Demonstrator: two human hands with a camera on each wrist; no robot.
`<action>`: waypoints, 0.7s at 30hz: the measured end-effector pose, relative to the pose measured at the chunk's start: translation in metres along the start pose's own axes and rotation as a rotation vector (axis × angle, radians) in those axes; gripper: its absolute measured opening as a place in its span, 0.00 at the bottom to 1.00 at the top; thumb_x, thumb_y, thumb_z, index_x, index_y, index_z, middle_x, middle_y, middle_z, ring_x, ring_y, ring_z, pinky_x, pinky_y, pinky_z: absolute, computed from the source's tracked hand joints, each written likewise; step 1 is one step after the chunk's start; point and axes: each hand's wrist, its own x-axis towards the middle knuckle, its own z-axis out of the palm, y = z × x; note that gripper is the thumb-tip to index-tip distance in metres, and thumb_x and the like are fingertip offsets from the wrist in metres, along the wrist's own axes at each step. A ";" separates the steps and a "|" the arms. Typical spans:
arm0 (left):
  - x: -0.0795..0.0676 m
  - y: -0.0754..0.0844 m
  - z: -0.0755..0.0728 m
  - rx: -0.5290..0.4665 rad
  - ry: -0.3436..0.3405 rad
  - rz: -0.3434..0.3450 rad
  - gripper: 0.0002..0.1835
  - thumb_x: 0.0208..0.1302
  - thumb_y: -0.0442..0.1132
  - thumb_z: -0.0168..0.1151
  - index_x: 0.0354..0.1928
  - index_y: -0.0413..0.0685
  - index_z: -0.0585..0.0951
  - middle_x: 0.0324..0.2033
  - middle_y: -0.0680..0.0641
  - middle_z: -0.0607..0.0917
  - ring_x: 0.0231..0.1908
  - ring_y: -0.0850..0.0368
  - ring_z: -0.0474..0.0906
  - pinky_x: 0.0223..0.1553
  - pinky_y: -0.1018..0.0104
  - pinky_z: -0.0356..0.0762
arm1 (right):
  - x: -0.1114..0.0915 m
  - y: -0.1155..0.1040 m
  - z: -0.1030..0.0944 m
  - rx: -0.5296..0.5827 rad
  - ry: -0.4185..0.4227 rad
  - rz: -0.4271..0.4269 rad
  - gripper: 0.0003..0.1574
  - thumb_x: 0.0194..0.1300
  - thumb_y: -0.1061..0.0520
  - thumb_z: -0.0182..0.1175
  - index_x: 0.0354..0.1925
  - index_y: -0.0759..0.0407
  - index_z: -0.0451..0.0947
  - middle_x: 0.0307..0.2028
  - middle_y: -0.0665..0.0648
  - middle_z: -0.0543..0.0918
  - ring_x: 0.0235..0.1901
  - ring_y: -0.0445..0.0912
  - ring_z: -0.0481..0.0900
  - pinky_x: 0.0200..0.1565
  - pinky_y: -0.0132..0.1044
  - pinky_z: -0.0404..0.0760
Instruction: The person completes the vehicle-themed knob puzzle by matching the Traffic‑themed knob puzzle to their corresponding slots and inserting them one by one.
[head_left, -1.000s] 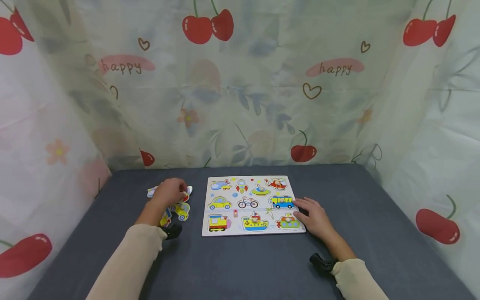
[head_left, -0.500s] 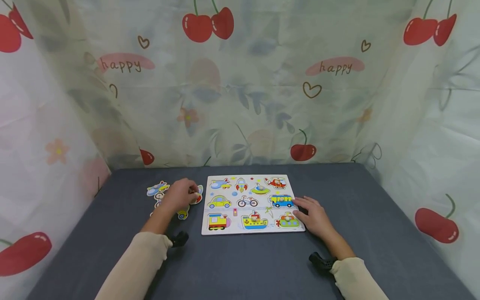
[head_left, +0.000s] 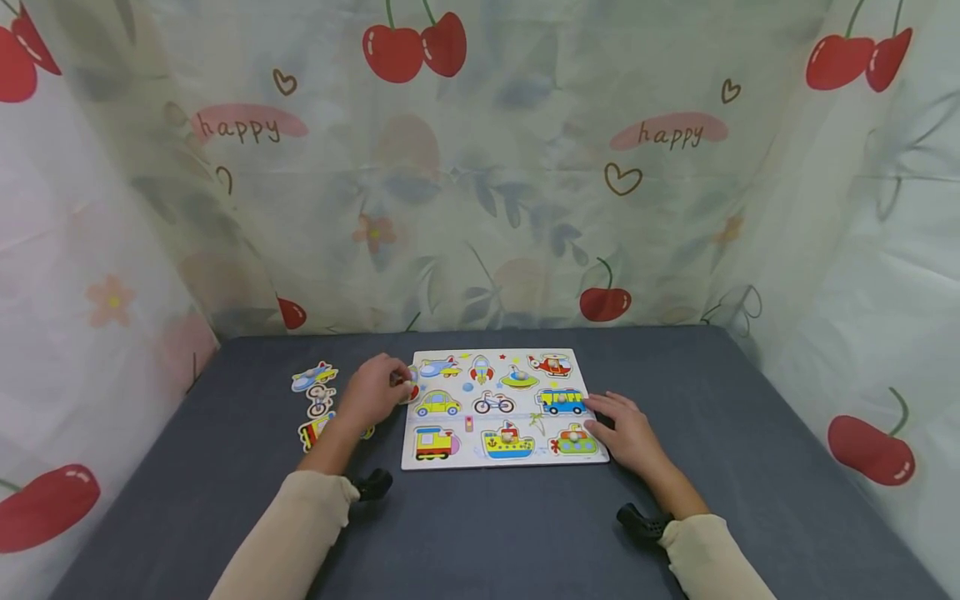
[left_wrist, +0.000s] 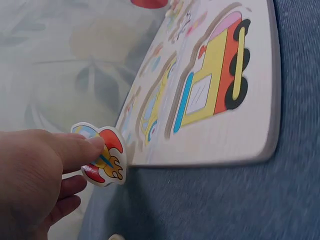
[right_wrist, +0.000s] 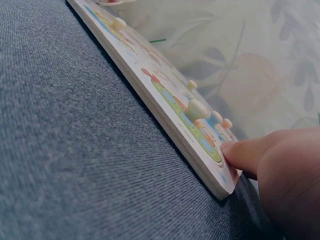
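Observation:
My left hand point(head_left: 371, 393) is at the left edge of a white wooden puzzle board point(head_left: 469, 451), and its thumb and fingers pinch a rocket puzzle piece point(left_wrist: 112, 140). Red fins and a yellow flame show on the piece, which is tilted beside the board's corner in the left wrist view. My right hand point(head_left: 630, 432) rests at the board's right edge, fingers extended, with the thumb touching beside the green submarine piece point(right_wrist: 175, 105). Knobbed bus point(head_left: 562, 402), ship point(head_left: 508, 443), flying saucer point(head_left: 520, 378) and helicopter point(head_left: 553, 366) pieces sit in the board.
Left of the board lie an airplane piece point(head_left: 314, 377), a bicycle piece point(head_left: 321, 401) and a train piece point(head_left: 311, 432), partly behind the left arm. Another yellow piece point(head_left: 367, 432) peeks out beside that wrist. A patterned curtain point(head_left: 480, 208) stands behind the dark table point(head_left: 525, 533).
My left hand has moved right from the loose pieces to the board's left edge, carrying the rocket piece. The airplane and bicycle pieces are now uncovered. My right hand stays in place.

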 end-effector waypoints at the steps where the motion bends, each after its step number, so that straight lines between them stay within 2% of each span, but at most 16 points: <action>1: 0.000 0.001 0.001 -0.011 0.004 -0.004 0.05 0.60 0.37 0.69 0.38 0.48 0.84 0.35 0.49 0.77 0.37 0.51 0.72 0.41 0.56 0.71 | 0.000 0.000 0.000 0.000 -0.001 0.001 0.28 0.66 0.56 0.62 0.63 0.62 0.74 0.62 0.63 0.74 0.67 0.62 0.59 0.62 0.64 0.56; 11: 0.000 0.013 0.016 -0.241 0.104 -0.099 0.08 0.61 0.40 0.69 0.40 0.46 0.83 0.39 0.46 0.79 0.40 0.50 0.75 0.41 0.57 0.75 | 0.000 -0.001 0.000 0.008 0.005 -0.004 0.28 0.66 0.56 0.62 0.62 0.64 0.75 0.62 0.65 0.74 0.67 0.62 0.59 0.62 0.64 0.57; 17: 0.001 0.019 0.029 -0.278 0.184 -0.121 0.07 0.61 0.39 0.69 0.40 0.47 0.84 0.40 0.47 0.79 0.40 0.51 0.75 0.43 0.57 0.74 | 0.000 0.000 0.001 -0.001 0.005 -0.004 0.28 0.66 0.56 0.63 0.62 0.63 0.75 0.62 0.64 0.74 0.67 0.62 0.59 0.62 0.64 0.57; 21: 0.002 0.022 0.040 -0.305 0.254 -0.100 0.06 0.60 0.38 0.69 0.39 0.48 0.84 0.39 0.48 0.79 0.40 0.52 0.76 0.44 0.58 0.73 | 0.000 -0.001 0.002 -0.010 0.004 0.000 0.28 0.66 0.56 0.63 0.62 0.63 0.75 0.62 0.64 0.74 0.67 0.62 0.59 0.62 0.64 0.57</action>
